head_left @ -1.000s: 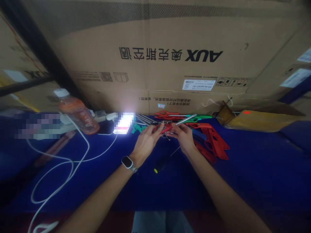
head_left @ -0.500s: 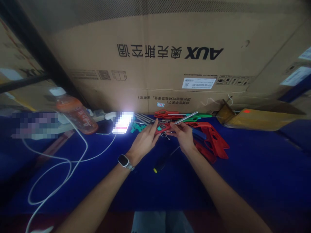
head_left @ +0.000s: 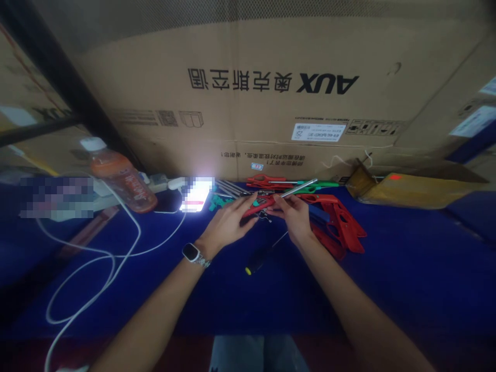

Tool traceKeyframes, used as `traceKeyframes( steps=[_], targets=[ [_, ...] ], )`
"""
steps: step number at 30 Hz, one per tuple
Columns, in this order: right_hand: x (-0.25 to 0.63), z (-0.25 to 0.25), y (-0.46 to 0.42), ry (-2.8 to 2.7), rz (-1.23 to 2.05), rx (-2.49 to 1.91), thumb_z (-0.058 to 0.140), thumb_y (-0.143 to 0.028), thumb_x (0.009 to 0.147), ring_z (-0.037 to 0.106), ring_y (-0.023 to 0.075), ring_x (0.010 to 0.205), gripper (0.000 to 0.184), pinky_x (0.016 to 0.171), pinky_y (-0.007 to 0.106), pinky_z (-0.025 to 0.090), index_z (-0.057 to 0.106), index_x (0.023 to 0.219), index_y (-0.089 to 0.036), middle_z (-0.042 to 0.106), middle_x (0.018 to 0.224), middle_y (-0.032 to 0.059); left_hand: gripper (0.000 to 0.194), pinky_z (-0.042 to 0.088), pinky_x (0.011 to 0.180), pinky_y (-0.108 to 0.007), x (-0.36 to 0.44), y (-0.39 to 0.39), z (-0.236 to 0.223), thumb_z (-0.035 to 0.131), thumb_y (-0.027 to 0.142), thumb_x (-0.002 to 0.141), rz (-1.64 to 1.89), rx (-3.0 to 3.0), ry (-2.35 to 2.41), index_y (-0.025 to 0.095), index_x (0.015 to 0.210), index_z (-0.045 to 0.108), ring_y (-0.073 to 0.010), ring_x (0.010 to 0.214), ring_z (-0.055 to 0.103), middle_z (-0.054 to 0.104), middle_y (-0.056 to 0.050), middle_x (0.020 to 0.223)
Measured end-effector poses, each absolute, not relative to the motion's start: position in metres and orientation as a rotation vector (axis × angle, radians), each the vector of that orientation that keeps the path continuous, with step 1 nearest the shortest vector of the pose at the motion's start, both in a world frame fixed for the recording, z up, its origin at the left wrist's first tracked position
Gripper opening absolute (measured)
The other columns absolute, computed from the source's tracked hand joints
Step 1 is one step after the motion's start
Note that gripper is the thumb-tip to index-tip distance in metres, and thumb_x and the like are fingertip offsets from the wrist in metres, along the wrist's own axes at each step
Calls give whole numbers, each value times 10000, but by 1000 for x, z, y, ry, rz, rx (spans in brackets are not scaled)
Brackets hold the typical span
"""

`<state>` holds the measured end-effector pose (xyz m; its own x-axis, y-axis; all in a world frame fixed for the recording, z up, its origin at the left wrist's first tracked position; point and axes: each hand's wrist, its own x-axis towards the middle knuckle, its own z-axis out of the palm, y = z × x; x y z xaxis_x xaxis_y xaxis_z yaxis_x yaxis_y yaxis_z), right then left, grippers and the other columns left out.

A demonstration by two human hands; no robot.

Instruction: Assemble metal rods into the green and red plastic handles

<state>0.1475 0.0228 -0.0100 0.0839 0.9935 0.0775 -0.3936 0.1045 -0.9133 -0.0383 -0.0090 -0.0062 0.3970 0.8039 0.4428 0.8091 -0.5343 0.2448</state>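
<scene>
Both hands are at a half-built red long-nosed lighter [head_left: 262,206], with a metal tube [head_left: 301,188] slanting up to the right. My left hand [head_left: 225,222], wearing a watch on its wrist, wraps fingers and thumb around the red body's left end. Its right end, by the tube, is pinched in my right hand [head_left: 296,219]. Small teal parts [head_left: 219,201] lie beyond my left hand. Below the hands rests a screwdriver [head_left: 258,261] with a dark, yellow-tipped handle. My fingers hide part of the lighter's inside.
Red lighter shells [head_left: 344,222] are piled at the right, and a green lighter [head_left: 323,185] lies behind. A lit phone [head_left: 197,194], a drink bottle [head_left: 124,181] and a looping white cable [head_left: 112,268] occupy the left. A large carton [head_left: 248,113] walls the back; a yellow packet [head_left: 414,190] sits right.
My left hand has shifted slightly left and down along the red body, its fingers now flatter over it. My right hand keeps its pinch almost in the same place.
</scene>
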Motion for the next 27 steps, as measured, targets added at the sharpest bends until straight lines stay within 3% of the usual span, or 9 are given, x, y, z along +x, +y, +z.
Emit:
traceKeyframes(
  steps=[2,4,7,11,16,20,27],
  targets=[
    [149,-9,23,-909,1259,-873,922,-468,541,694,172,528,457,610,378,684,633,713,-158,683,592,-5,642,546,955,-424,-43,-9,-4,531,452,965,-779,-2624,-1520,184,1520,354,-288,1171,650,602,-144,1386],
    [149,-9,22,-928,1258,-871,914,-463,562,697,174,537,444,622,379,684,638,729,-158,681,595,-4,619,547,931,-417,-45,-9,-1,504,507,970,-753,-2577,-1561,164,1474,399,-294,1148,656,627,-146,1342],
    [148,-6,19,-951,1262,-849,905,-469,577,699,172,547,435,630,375,683,654,756,-161,680,604,-8,490,557,810,-370,-46,-10,4,430,544,989,-634,-2529,-1606,149,1247,563,-281,1034,687,670,-136,1206],
    [147,-4,17,-971,1260,-820,903,-472,579,698,167,553,427,628,363,679,656,754,-171,681,610,-17,454,516,670,-326,-43,-11,6,400,561,993,-518,-2477,-1625,150,1077,573,-275,942,694,677,-123,1078],
    [149,-4,17,-985,1270,-814,896,-497,586,700,163,558,442,648,370,678,638,744,-174,685,627,-14,455,460,610,-294,-39,-13,4,377,582,993,-530,-2433,-1654,176,1076,565,-260,888,703,701,-94,1003],
    [149,-5,17,-972,1275,-810,899,-506,580,694,158,552,457,648,371,677,624,730,-172,678,617,-16,475,449,600,-290,-36,-13,0,390,576,992,-530,-2395,-1693,194,1233,537,-258,869,718,722,-99,1079],
    [149,-3,17,-963,1282,-807,891,-487,595,686,155,554,427,647,361,672,625,730,-181,671,605,-24,542,438,565,-294,-32,-12,-2,371,623,976,-448,-2357,-1774,177,1222,559,-277,731,725,747,-98,837]
  ],
)
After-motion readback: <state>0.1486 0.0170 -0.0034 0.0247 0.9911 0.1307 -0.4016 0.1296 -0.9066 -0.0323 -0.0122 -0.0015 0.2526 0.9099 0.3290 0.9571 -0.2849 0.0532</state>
